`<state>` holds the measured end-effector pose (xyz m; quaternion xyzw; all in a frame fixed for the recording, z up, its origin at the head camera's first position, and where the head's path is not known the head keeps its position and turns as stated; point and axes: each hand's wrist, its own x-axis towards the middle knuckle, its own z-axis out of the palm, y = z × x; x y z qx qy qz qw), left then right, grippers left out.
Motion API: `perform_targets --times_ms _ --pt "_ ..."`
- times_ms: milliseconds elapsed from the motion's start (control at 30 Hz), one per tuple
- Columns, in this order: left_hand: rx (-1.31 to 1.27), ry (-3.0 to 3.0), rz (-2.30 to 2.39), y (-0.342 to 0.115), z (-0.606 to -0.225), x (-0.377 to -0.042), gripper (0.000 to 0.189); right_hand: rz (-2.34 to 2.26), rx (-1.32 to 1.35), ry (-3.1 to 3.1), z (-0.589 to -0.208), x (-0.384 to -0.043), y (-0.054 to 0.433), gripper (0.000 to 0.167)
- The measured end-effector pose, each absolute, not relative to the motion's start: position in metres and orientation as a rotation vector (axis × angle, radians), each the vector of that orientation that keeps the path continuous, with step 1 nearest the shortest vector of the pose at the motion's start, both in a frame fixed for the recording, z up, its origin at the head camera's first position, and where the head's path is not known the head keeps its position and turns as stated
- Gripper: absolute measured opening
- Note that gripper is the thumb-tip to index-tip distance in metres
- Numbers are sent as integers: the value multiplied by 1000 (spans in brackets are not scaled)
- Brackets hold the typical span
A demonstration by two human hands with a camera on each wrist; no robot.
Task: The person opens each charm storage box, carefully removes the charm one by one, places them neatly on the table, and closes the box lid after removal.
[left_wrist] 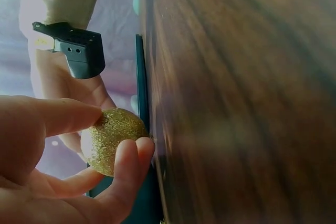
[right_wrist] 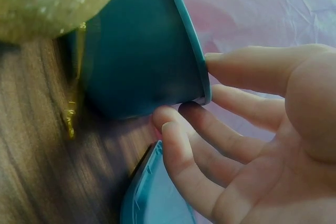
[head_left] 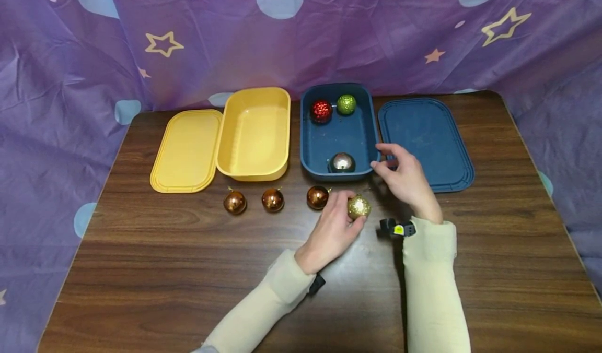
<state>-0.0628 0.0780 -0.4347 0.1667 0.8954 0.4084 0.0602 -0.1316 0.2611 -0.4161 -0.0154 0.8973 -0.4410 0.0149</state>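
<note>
Head view: gold ball (head_left: 359, 208), pinched between the thumb and fingers of the left hand (head_left: 331, 233), outside the blue box (head_left: 343, 136) and just in front of its near end; impossible to tell whether touching the table (head_left: 235, 290) or lifted. At the box's right rim, fingertips of an otherwise unoccupied right hand (head_left: 406, 178), loosely bent and resting against the edge, likely to steady it. Step in hand, judging by the pose: bringing the gold ball to the blue box, with placement not yet done. Called for next, if so: a lift over the near rim, a lowering onto the bare middle of the floor and a gentle release, clear of the silver ball (head_left: 342, 162) at the near end. At the far end of the same box, a red ball (head_left: 321, 112) and a green ball (head_left: 346, 104). To the left, in front of both boxes, three brown balls (head_left: 273, 200), perhaps for a later turn. Farther out, the yellow box (head_left: 256, 139), with nothing inside; flanking the pair, the yellow lid (head_left: 185, 149) and blue lid (head_left: 425, 139), both lying flat.
</note>
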Motion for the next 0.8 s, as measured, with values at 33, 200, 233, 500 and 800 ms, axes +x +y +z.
perform_targets --times_ms 33,200,233,500,800 --pt "501 2706 1237 79 -435 -63 42 -1371 -47 2793 -416 -132 261 44" --pt "480 2687 1221 81 -435 -66 42 -1369 -42 2796 -417 -132 261 44" --pt "476 2685 1212 82 -435 -67 42 -1370 -41 2796 -417 -132 261 44" --pt "456 2686 1173 85 -435 -71 42 -1374 -43 2791 -417 -132 261 44" --pt "436 2700 1148 89 -435 -75 41 -1369 -44 2793 -416 -131 261 44"
